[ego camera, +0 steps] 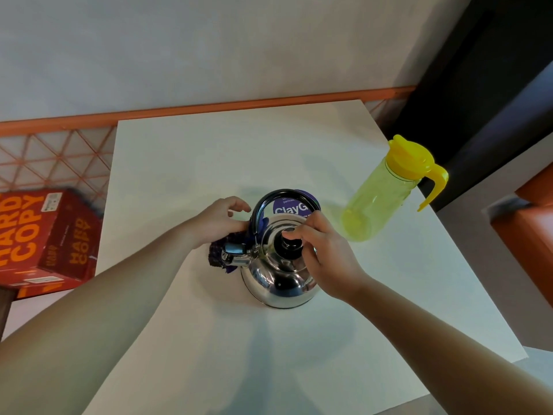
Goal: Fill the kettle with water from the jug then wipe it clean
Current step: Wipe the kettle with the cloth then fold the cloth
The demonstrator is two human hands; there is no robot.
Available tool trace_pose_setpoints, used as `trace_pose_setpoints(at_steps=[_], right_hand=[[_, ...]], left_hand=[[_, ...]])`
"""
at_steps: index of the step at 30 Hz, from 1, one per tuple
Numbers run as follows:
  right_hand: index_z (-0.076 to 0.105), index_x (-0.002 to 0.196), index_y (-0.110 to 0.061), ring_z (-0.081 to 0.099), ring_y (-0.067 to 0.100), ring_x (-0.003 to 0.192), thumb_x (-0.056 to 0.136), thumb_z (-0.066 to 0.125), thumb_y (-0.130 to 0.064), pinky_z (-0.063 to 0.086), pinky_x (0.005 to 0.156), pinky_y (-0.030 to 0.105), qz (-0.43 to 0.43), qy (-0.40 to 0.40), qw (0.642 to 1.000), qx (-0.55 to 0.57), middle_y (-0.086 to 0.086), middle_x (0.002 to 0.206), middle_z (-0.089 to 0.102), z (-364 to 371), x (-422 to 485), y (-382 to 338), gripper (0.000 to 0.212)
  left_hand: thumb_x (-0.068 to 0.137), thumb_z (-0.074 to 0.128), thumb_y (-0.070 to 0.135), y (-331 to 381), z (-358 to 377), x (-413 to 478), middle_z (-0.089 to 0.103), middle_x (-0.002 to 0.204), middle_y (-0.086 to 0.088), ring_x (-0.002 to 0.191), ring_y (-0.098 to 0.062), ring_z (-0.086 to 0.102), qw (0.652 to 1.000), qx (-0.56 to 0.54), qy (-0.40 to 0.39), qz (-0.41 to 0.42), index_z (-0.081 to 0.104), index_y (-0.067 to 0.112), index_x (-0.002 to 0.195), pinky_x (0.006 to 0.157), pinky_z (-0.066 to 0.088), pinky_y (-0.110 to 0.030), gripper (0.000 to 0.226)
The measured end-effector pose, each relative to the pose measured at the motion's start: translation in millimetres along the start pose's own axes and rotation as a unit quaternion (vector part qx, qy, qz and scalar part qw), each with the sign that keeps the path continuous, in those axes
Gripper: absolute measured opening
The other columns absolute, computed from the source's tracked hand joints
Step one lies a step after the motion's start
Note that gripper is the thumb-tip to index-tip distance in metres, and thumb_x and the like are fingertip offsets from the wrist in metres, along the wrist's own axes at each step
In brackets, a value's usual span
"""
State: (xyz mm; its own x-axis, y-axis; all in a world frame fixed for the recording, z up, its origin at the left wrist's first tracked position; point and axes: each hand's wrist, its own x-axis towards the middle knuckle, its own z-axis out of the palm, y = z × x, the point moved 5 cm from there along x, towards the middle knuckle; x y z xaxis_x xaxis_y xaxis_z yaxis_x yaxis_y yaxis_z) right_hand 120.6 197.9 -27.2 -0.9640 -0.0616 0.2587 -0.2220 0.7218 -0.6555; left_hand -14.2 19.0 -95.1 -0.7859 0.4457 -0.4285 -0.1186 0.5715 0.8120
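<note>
Open table (269,354) before kettle (278,283); jug (380,193) to right

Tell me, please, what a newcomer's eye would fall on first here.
The shiny steel kettle at the centre of the white table, with the right hand pinching its black lid knob and the left hand at its handle. Next, the translucent yellow plastic jug near the table's right edge.
</note>
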Motion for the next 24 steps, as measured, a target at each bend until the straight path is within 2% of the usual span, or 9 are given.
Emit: trace_pose_setpoints(at_steps=[2,4,7,11,14,17,20,22,24], right_hand=[[0.066,0.104,-0.014,0.046,0.003,0.078,0.081,0.046,0.005,0.041,0.065,0.018,0.000,0.001,1.000,0.000,-0.010,0.094,0.042,0,0,0,0.036],[0.066,0.104,-0.015,0.047,0.004,0.078,0.081,0.046,0.006,0.042,0.065,0.019,0.002,0.001,1.000,-0.003,-0.009,0.095,0.043,0,0,1,0.036],[0.066,0.104,-0.015,0.048,0.005,0.079,0.081,0.046,0.003,0.042,0.065,0.019,0.008,0.000,1.000,-0.002,-0.009,0.095,0.043,1,1,1,0.036],[0.066,0.103,-0.015,0.045,0.002,0.078,0.080,0.045,0.003,0.041,0.065,0.018,0.007,0.003,1.000,-0.002,-0.010,0.095,0.042,1,1,0,0.036],[0.066,0.102,-0.015,0.045,0.004,0.076,0.080,0.044,0.002,0.040,0.063,0.019,0.005,0.004,1.000,-0.006,-0.010,0.094,0.042,1,2,-1,0.035],[0.066,0.103,-0.015,0.046,0.007,0.075,0.080,0.044,0.002,0.041,0.063,0.020,0.009,0.002,1.000,-0.007,-0.010,0.095,0.042,1,2,-1,0.036],[0.066,0.103,-0.014,0.047,0.005,0.080,0.080,0.045,0.006,0.040,0.067,0.014,0.006,0.003,1.000,-0.003,-0.009,0.097,0.043,0,2,-2,0.036],[0.066,0.103,-0.013,0.048,0.008,0.080,0.081,0.046,0.006,0.040,0.068,0.016,0.008,0.000,1.000,-0.002,-0.007,0.096,0.044,0,2,-2,0.036],[0.066,0.104,-0.014,0.048,0.011,0.078,0.081,0.045,0.005,0.042,0.066,0.020,0.008,-0.001,1.000,-0.003,-0.005,0.095,0.044,0,2,-1,0.036]], left_hand=[[0.081,0.068,0.016,2,2,4,0.057,0.112,0.003,0.095,-0.014,0.057,1.000,-0.020,0.009,-0.011,0.059,0.030,0.097,0.073,0.045,-0.027,0.023],[0.084,0.063,0.010,6,5,6,0.064,0.100,0.003,0.084,-0.014,0.061,1.000,-0.030,-0.001,-0.006,0.064,0.026,0.091,0.066,0.046,-0.022,0.017],[0.087,0.057,0.008,13,5,3,0.072,0.089,0.009,0.081,-0.005,0.064,0.997,-0.049,-0.055,-0.005,0.073,0.027,0.087,0.064,0.047,-0.014,0.025],[0.094,0.038,0.020,18,-3,0,0.073,0.103,0.002,0.092,-0.007,0.066,0.973,-0.202,-0.106,-0.032,0.075,0.020,0.099,0.085,0.046,-0.029,0.037],[0.095,0.031,0.039,31,-3,4,0.069,0.111,-0.015,0.097,-0.021,0.064,0.951,-0.284,-0.120,-0.030,0.053,0.020,0.127,0.087,0.042,-0.037,0.043],[0.094,0.033,0.052,48,7,11,0.066,0.117,-0.020,0.100,-0.027,0.062,0.942,-0.312,-0.122,-0.018,0.040,0.027,0.132,0.086,0.043,-0.038,0.046],[0.094,0.041,0.050,60,18,16,0.065,0.120,-0.017,0.107,-0.029,0.064,0.933,-0.342,-0.112,-0.022,0.043,0.028,0.129,0.086,0.052,-0.042,0.042],[0.092,0.051,0.040,60,23,16,0.063,0.123,-0.013,0.113,-0.026,0.061,0.949,-0.291,-0.119,-0.020,0.047,0.028,0.126,0.093,0.051,-0.043,0.036],[0.088,0.063,0.025,54,23,13,0.058,0.128,-0.005,0.115,-0.019,0.058,0.974,-0.190,-0.123,0.000,0.039,0.034,0.133,0.094,0.051,-0.037,0.052]])
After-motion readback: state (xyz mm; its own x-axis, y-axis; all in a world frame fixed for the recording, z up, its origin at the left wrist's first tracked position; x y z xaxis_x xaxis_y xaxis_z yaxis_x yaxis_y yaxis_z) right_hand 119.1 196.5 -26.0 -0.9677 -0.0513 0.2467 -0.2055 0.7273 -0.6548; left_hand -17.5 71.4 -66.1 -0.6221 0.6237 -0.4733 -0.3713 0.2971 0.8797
